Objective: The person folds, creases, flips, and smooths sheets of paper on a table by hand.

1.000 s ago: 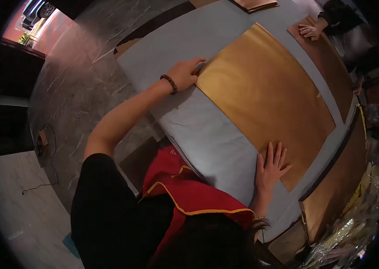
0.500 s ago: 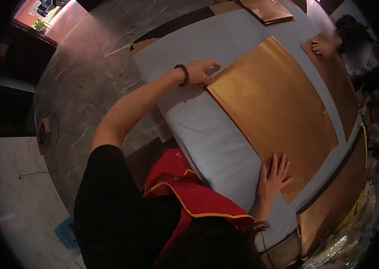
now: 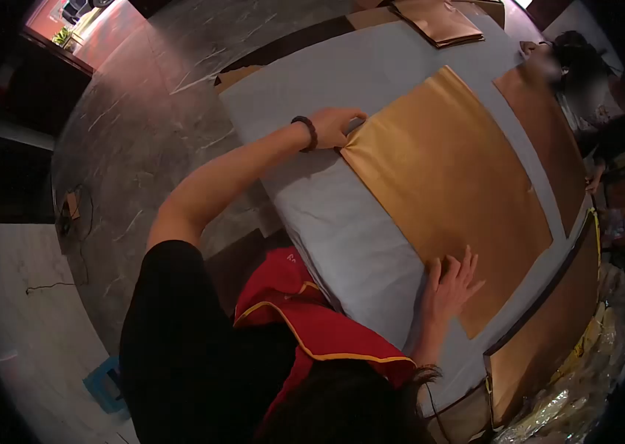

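Observation:
A golden-brown sheet [image 3: 453,185] lies over the grey-covered table [image 3: 298,81]. At its near left corner, my left hand [image 3: 333,127] pinches the sheet between thumb and fingers, and small creases run out from the grip. My right hand [image 3: 449,285] is at the sheet's near edge, lower down, with its fingers apart and slightly raised at the tips. Whether its palm touches the sheet cannot be made out. A dark beaded bracelet [image 3: 305,134] circles my left wrist.
Folded brown sheets [image 3: 442,22] lie at the far edge. Another person [image 3: 586,81] leans by a second brown sheet [image 3: 542,133] at the right. A further brown panel [image 3: 549,333] and clear plastic wrapping [image 3: 571,396] are at lower right. A blue stool [image 3: 105,385] stands at lower left.
My left hand has closed on the sheet's corner, which is now creased. My right hand's fingers have lifted from lying flat. The other person's hand has left the second sheet.

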Motion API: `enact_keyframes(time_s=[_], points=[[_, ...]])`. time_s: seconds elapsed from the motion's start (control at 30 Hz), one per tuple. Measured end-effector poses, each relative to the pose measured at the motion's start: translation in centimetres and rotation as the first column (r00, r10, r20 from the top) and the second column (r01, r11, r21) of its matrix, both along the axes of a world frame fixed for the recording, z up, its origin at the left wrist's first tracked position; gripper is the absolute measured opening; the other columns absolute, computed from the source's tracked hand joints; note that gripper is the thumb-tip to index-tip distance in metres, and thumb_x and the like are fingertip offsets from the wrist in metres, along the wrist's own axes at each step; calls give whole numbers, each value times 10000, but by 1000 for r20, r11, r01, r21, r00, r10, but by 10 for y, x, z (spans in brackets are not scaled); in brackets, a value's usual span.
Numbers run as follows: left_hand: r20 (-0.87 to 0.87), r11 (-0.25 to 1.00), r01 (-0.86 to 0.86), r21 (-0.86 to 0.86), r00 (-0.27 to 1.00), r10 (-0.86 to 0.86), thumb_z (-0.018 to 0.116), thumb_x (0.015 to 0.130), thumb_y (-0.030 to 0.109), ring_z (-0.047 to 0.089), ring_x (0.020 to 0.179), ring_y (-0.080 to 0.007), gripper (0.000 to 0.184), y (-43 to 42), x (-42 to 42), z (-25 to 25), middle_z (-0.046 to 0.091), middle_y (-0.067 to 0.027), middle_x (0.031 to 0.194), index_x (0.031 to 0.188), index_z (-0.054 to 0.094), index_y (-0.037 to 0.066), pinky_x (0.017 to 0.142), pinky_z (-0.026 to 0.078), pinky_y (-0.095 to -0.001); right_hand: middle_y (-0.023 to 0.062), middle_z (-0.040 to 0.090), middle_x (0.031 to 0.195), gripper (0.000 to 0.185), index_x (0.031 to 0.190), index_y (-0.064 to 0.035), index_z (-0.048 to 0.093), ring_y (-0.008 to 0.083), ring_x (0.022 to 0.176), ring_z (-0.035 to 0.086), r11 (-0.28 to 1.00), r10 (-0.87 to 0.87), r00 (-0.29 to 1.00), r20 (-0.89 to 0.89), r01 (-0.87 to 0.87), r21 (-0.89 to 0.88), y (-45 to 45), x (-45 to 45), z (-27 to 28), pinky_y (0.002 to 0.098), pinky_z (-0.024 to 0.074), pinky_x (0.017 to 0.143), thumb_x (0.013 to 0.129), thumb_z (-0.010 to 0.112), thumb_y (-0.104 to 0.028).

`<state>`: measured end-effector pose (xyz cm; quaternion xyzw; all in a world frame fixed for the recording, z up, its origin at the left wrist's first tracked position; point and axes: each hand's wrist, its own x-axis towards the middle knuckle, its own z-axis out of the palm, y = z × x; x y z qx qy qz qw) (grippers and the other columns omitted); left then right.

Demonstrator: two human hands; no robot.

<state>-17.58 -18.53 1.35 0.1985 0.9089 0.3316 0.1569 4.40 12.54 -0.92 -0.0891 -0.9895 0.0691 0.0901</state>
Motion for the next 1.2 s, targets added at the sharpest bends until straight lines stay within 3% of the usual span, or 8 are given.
enact_keyframes(time_s=[0.17, 0.3, 0.37, 0.5, 0.87, 1.0, 1.13, 1.2], points=[[116, 1000, -11, 2, 993, 11, 589, 733, 27, 606, 712, -192, 597, 3, 3, 9, 625, -95, 761, 1300, 440, 138, 669, 484, -319, 105, 501, 1191, 353, 779, -53, 600, 287, 1176, 422, 1000, -4, 993, -116, 6, 17, -5, -43, -5, 653, 213, 969, 802, 598, -406], [80, 999, -28, -22, 996, 29, 596, 724, 28, 600, 688, -185, 611, 2, 5, 10, 622, -87, 735, 1302, 439, 145, 648, 477, -322, 99, 507, 1130, 400, 778, -56, 601, 281, 1109, 449, 998, -62, 994, -93, 64, 15, -7, -49, 2, 664, 225, 953, 760, 632, -455], [87, 999, -37, -29, 995, 39, 580, 731, 42, 618, 819, -264, 534, 3, 7, 14, 645, -130, 853, 1245, 479, 144, 727, 478, -368, 83, 513, 1129, 437, 850, -62, 600, 265, 1115, 453, 994, -102, 992, -70, 105, 41, -7, -48, -2, 653, 212, 956, 724, 662, -476], [127, 1000, -22, 7, 992, 21, 599, 711, 19, 588, 662, -176, 631, 0, 3, 6, 618, -76, 718, 1311, 440, 135, 636, 464, -314, 80, 506, 1142, 485, 976, -96, 594, 261, 1114, 449, 990, -118, 989, -91, 124, 59, -3, -49, -6, 656, 205, 955, 712, 666, -497], [131, 993, 61, -103, 990, -48, 607, 733, 83, 622, 735, -190, 636, -8, -6, 13, 652, -107, 837, 1333, 397, 114, 669, 480, -312, 102, 404, 1264, 623, 1222, -214, 542, 273, 1203, 365, 998, -36, 993, -112, 42, 51, 0, -48, -15, 716, 160, 949, 700, 677, -526], [142, 986, -157, -47, 976, 162, 551, 763, 119, 614, 833, -261, 468, -17, -25, 16, 631, -121, 852, 1229, 503, 98, 740, 474, -358, 85, 356, 1373, 610, 1225, -220, 528, 284, 1274, 311, 997, -41, 996, -76, 45, 56, 1, -48, -15, 721, 160, 937, 715, 660, -528], [-105, 946, -189, 263, 969, 223, 476, 828, 149, 601, 887, -288, 394, 34, -22, 16, 629, -145, 940, 1214, 510, 74, 787, 463, -382, 68, 346, 1409, 618, 1229, -219, 521, 300, 1313, 276, 997, -54, 997, -62, 57, 58, -2, -50, -11, 717, 167, 932, 712, 658, -528], [-249, 953, 48, 299, 968, 29, 464, 869, 212, 522, 1061, -323, 388, 75, -12, 7, 567, -178, 1121, 1219, 496, 47, 888, 418, -400, 78, 353, 1407, 621, 1233, -209, 517, 322, 1326, 260, 997, -46, 999, -26, 48, 68, 0, -50, -9, 713, 156, 942, 722, 646, -538]])
